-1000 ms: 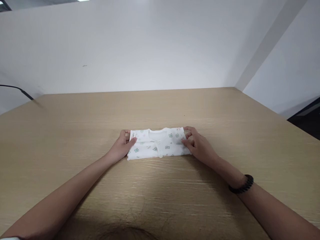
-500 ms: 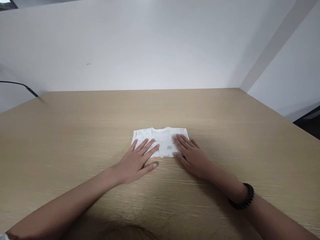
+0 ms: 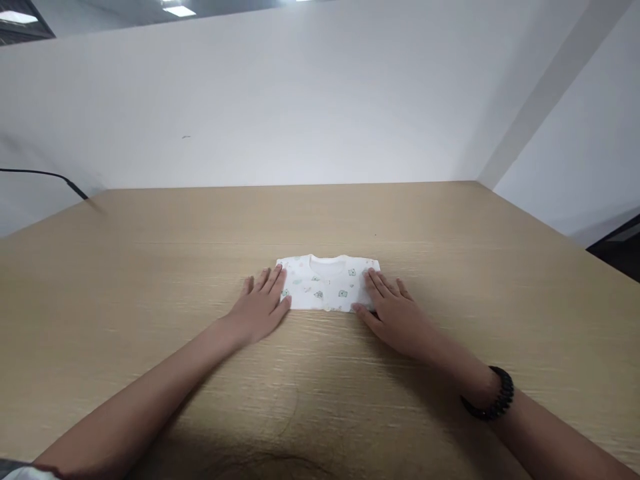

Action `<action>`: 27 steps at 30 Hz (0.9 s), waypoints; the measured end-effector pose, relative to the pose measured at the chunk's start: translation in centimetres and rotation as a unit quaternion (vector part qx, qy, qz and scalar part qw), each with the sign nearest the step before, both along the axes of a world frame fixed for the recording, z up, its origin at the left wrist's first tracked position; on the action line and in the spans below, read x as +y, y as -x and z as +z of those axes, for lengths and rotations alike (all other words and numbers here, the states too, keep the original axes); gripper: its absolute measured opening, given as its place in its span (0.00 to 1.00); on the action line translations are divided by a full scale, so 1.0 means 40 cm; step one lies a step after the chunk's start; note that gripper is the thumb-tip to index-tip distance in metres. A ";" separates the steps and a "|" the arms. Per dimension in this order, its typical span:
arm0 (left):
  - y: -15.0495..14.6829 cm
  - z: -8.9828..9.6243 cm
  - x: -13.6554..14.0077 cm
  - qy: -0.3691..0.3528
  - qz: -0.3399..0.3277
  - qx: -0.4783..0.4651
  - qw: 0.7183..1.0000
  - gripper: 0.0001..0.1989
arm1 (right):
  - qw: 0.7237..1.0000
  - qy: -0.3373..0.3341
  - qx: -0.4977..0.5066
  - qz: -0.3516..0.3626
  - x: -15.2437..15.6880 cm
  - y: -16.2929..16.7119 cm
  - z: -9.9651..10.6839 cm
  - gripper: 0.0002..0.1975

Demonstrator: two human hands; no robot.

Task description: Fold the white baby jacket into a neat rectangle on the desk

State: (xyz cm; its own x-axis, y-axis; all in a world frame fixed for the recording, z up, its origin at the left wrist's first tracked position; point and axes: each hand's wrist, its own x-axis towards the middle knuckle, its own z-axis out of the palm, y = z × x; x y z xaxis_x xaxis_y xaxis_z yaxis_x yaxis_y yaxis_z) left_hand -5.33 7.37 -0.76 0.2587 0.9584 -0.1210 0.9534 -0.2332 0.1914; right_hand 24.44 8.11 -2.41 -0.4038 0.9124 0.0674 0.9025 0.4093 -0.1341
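A small white baby shirt (image 3: 327,285) with green and pale animal prints lies folded into a flat strip, its round neckline facing away from me. My left hand (image 3: 257,310) lies flat, fingertips and thumb touching the shirt's left end. On the other end rests my right hand (image 3: 395,317), its fingers stretched out over the right edge and its thumb at the lower edge. Neither hand grips the cloth. The middle of the shirt shows between them.
The shirt lies on a light wooden table (image 3: 320,220). A white wall (image 3: 300,113) rises behind it. At the far left a black cable (image 3: 50,175) reaches the table edge; a dark object (image 3: 620,247) sits beyond the right edge. A black coil band (image 3: 495,395) circles my right wrist.
My left hand has slid left from the shirt's middle to its left end, uncovering more print. My right hand has shifted slightly outward on the right end. The view has tilted up slightly.
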 end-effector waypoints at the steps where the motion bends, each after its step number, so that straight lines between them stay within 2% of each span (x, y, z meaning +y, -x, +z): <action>1: 0.007 0.000 0.006 -0.007 0.011 -0.005 1.000 0.33 | 1.000 0.003 -0.001 -0.016 0.001 0.004 0.006 0.38; 4: 0.000 0.000 0.006 -0.082 0.021 -0.018 0.996 0.32 | 0.999 -0.008 0.004 -0.051 0.006 0.036 0.028 0.35; 7: -0.052 -0.003 -0.005 -0.150 -0.046 -0.024 0.987 0.34 | 0.999 -0.039 0.019 -0.030 0.017 0.094 0.047 0.33; 10: -0.114 -0.013 0.006 -0.130 -0.093 -0.030 0.987 0.33 | 0.999 -0.044 0.021 0.003 0.035 0.152 0.047 0.30; 13: -0.146 -0.027 0.040 -0.092 -0.081 -0.024 0.992 0.33 | 0.999 -0.037 0.016 0.000 0.057 0.174 0.024 0.30; 17: -0.133 -0.039 0.072 -0.070 -0.060 -0.008 0.996 0.37 | 0.998 -0.049 0.026 0.004 0.079 0.144 -0.015 0.33; 21: -0.094 -0.039 0.076 -0.068 -0.029 -0.014 0.997 0.41 | 0.997 -0.073 0.037 -0.014 0.087 0.101 -0.031 0.35; 27: -0.019 -0.045 0.079 -0.051 -0.010 -0.019 0.998 0.34 | 0.994 0.005 0.028 -0.101 0.098 0.022 -0.025 0.37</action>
State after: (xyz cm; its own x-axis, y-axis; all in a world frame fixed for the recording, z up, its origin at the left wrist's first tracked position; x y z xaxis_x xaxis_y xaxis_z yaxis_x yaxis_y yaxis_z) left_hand -4.58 10.53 -2.56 0.2799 0.9599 -0.0123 0.9411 -0.2719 0.2013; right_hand 23.55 12.04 -3.39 -0.2084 0.9751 0.0760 0.9569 0.2194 -0.1902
